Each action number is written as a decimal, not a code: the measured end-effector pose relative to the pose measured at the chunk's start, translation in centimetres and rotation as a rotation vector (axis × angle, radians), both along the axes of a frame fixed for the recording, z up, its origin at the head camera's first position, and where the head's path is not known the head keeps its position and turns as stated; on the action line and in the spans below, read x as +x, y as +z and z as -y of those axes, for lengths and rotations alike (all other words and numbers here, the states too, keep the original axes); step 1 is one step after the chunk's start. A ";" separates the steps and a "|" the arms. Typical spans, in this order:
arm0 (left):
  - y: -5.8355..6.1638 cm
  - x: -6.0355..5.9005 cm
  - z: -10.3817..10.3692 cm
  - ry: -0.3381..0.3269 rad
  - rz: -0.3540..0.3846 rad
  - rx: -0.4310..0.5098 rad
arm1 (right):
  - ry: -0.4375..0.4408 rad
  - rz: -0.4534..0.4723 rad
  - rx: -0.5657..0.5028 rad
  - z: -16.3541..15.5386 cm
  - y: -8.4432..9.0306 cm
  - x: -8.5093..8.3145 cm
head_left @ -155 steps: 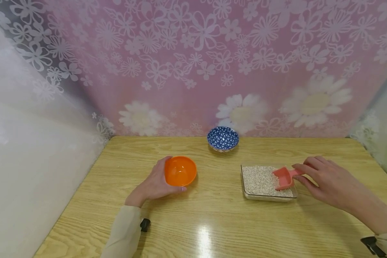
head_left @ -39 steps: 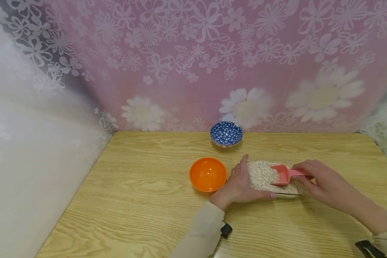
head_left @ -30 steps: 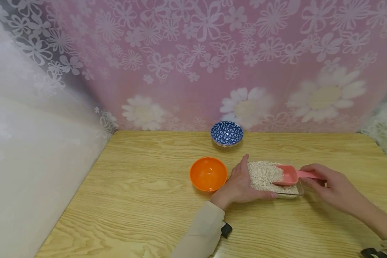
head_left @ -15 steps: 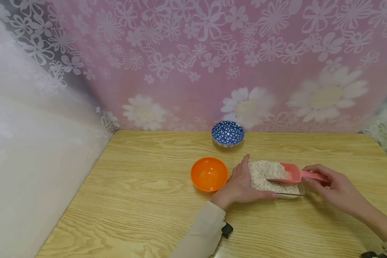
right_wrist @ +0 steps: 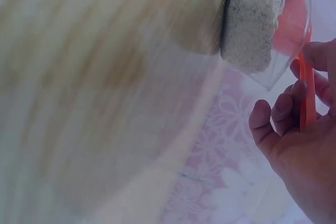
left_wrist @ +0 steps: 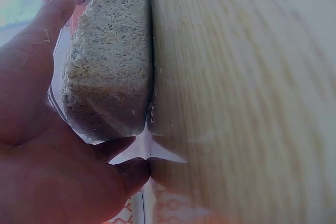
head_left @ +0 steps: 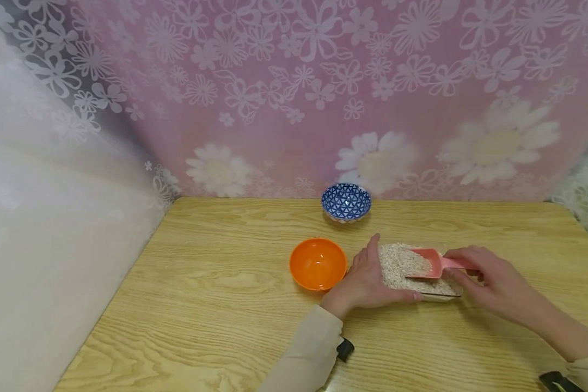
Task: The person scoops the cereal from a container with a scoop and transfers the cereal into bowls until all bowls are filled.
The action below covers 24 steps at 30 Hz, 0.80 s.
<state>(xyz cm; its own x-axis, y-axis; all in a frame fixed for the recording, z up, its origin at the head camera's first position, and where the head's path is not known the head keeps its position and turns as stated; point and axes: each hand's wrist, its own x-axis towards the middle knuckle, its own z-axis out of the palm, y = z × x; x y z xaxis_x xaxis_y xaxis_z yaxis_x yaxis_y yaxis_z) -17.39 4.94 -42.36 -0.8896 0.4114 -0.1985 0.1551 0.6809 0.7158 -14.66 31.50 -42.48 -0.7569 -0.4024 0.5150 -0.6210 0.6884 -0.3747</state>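
A clear tray (head_left: 446, 294) full of oat flakes (head_left: 399, 262) lies on the wooden table (head_left: 225, 283). My left hand (head_left: 367, 279) grips its left end, thumb along the near edge and fingers up the left side; the left wrist view shows that hand (left_wrist: 47, 156) wrapped round the tray (left_wrist: 105, 61). My right hand (head_left: 472, 270) pinches the handle of a pink scoop (head_left: 433, 262), whose mouth is pushed into the flakes. In the right wrist view the scoop (right_wrist: 291, 24) shows through the tray wall. An orange bowl (head_left: 317, 264) stands just left of the tray, with nothing in it.
A blue patterned bowl (head_left: 345, 202) stands at the back of the table, near the pink flowered backdrop (head_left: 323, 81). A white curtain (head_left: 54, 218) closes off the left side. The table's left edge runs along that curtain.
The orange bowl was moved from the left to beside the tray, and my left hand went from it to the tray. In the last half second the scoop slid left into the flakes.
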 end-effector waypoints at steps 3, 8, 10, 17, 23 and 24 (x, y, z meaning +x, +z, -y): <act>0.0 0.0 0.0 0.003 0.003 0.006 | -0.004 0.061 -0.033 -0.1 -0.2 0.2; 0.0 0.0 0.0 0.003 0.000 0.006 | -0.041 0.238 -0.144 -1.1 -0.6 0.7; -0.1 0.0 0.0 0.003 -0.003 0.005 | -0.056 0.294 -0.191 -1.5 -0.7 0.8; -0.1 0.0 0.0 -0.001 -0.005 0.008 | -0.095 0.406 -0.354 -2.3 -0.6 1.3; -0.1 0.1 0.1 -0.002 0.004 0.012 | -0.091 0.443 -0.425 -2.2 -0.6 1.4; -0.1 0.1 0.1 -0.004 0.003 0.013 | -0.088 0.448 -0.429 -2.2 -0.7 1.4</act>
<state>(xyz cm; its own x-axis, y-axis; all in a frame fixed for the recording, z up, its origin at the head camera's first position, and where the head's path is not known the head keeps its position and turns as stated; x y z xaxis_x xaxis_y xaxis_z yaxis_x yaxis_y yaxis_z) -17.32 4.86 -42.45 -0.8875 0.4172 -0.1958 0.1557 0.6713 0.7247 -13.31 33.65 -43.14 -0.9576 -0.1565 0.2420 -0.2875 0.4599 -0.8401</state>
